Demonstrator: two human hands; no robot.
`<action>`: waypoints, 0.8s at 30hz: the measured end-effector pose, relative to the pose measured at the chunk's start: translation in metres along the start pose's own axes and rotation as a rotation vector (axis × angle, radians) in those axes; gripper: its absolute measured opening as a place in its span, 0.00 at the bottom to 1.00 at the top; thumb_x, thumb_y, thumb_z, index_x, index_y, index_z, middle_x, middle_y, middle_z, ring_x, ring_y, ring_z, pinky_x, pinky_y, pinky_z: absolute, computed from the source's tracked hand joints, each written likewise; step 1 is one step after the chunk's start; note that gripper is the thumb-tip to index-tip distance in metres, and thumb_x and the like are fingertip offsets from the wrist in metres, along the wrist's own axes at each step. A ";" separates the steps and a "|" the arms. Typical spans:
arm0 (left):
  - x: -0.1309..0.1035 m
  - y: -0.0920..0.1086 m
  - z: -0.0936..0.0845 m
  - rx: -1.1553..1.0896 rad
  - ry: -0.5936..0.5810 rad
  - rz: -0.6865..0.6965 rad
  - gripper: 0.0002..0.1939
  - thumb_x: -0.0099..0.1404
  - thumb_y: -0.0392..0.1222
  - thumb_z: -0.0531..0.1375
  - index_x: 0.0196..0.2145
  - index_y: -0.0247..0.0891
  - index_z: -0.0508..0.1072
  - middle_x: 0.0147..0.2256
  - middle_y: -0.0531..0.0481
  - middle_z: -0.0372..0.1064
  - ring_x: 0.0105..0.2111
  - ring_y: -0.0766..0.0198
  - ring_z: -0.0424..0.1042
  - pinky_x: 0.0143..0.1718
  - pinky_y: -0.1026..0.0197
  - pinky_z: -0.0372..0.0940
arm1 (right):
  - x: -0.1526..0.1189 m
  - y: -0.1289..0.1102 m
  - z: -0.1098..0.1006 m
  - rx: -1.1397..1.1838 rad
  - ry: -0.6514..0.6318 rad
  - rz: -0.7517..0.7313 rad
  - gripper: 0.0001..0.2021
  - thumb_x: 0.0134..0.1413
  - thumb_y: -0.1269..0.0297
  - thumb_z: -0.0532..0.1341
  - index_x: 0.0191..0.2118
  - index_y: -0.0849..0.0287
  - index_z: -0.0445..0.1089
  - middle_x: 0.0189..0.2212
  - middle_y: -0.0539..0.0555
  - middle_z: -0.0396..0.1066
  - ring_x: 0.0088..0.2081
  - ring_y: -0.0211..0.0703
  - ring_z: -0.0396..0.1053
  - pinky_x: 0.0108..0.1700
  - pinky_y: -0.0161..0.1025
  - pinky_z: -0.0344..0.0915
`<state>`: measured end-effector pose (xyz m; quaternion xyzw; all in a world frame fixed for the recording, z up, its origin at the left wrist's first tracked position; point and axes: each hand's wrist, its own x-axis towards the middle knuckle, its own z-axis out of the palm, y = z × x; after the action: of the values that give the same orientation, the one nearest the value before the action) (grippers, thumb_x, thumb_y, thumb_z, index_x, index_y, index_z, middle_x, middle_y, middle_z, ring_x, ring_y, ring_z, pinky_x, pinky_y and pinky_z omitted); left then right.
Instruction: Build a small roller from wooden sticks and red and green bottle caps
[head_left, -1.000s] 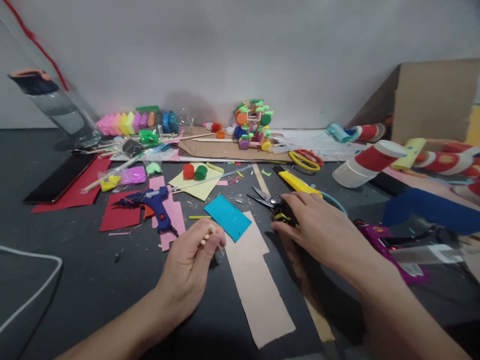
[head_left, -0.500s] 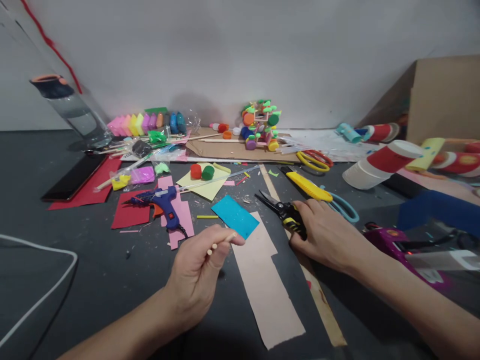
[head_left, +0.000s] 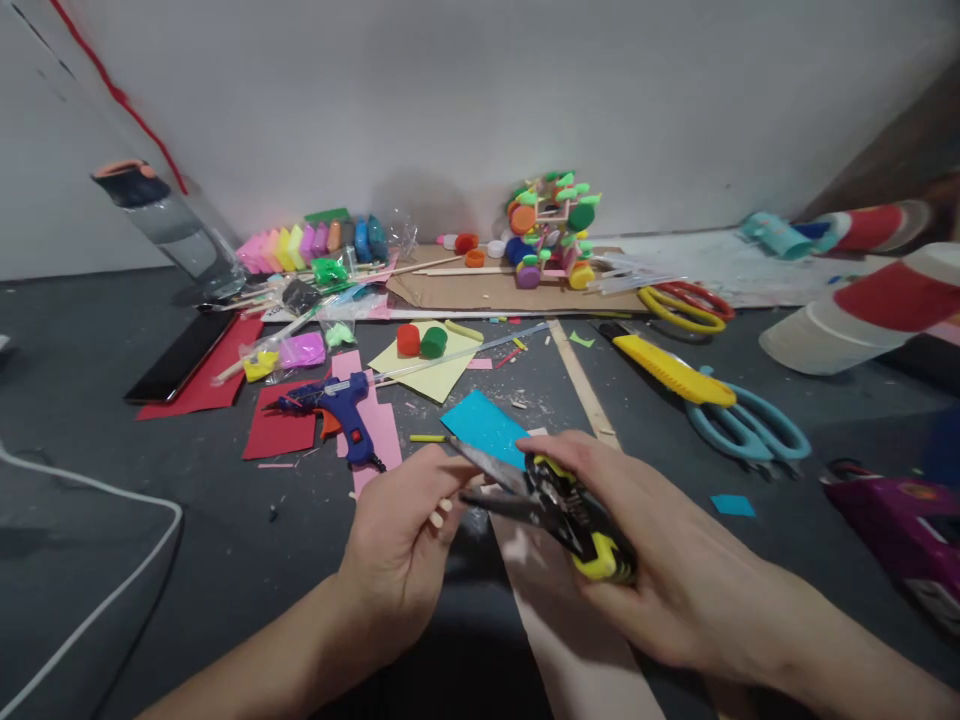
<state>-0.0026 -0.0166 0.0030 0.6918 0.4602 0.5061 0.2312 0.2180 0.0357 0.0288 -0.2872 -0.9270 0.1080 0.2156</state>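
The left hand [head_left: 397, 545] is clasping slim pale wooden sticks [head_left: 436, 520], the right hand [head_left: 664, 550], apart, is gripping black-and-yellow metal shears [head_left: 553, 505], blades parted near the sticks, no cut showing, while a multicoloured stick-and-disc model [head_left: 582, 217], seemingly assembled, is standing beyond both hands.

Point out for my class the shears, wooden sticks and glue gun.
Shears [head_left: 571, 517]: head view, on the black handle.
Wooden sticks [head_left: 437, 519]: head view, on one pale tip.
Glue gun [head_left: 346, 405]: head view, on the blue body.

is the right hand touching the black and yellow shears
Touching: the head view shows the right hand closed around the black and yellow shears.
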 end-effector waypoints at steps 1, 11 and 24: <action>0.000 0.001 -0.001 0.015 -0.017 0.012 0.13 0.71 0.30 0.54 0.44 0.42 0.76 0.36 0.50 0.78 0.35 0.63 0.76 0.37 0.65 0.68 | -0.001 0.000 0.003 -0.011 0.002 -0.004 0.24 0.58 0.65 0.54 0.60 0.60 0.54 0.50 0.66 0.74 0.50 0.54 0.76 0.47 0.46 0.75; 0.004 0.006 0.000 0.097 -0.084 0.090 0.14 0.68 0.26 0.52 0.34 0.40 0.72 0.29 0.51 0.76 0.29 0.64 0.74 0.35 0.64 0.68 | -0.009 0.003 0.006 0.075 -0.016 0.027 0.21 0.60 0.63 0.57 0.57 0.60 0.57 0.47 0.66 0.75 0.46 0.55 0.76 0.44 0.45 0.76; 0.000 0.008 0.003 0.068 -0.052 -0.104 0.14 0.72 0.33 0.53 0.40 0.40 0.79 0.35 0.46 0.80 0.33 0.61 0.76 0.35 0.62 0.69 | -0.007 -0.001 0.012 0.071 0.060 0.122 0.13 0.62 0.65 0.54 0.51 0.58 0.60 0.36 0.57 0.76 0.33 0.47 0.76 0.33 0.39 0.72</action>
<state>0.0035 -0.0204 0.0084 0.6873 0.5062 0.4594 0.2457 0.2173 0.0301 0.0164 -0.3382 -0.8966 0.1452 0.2463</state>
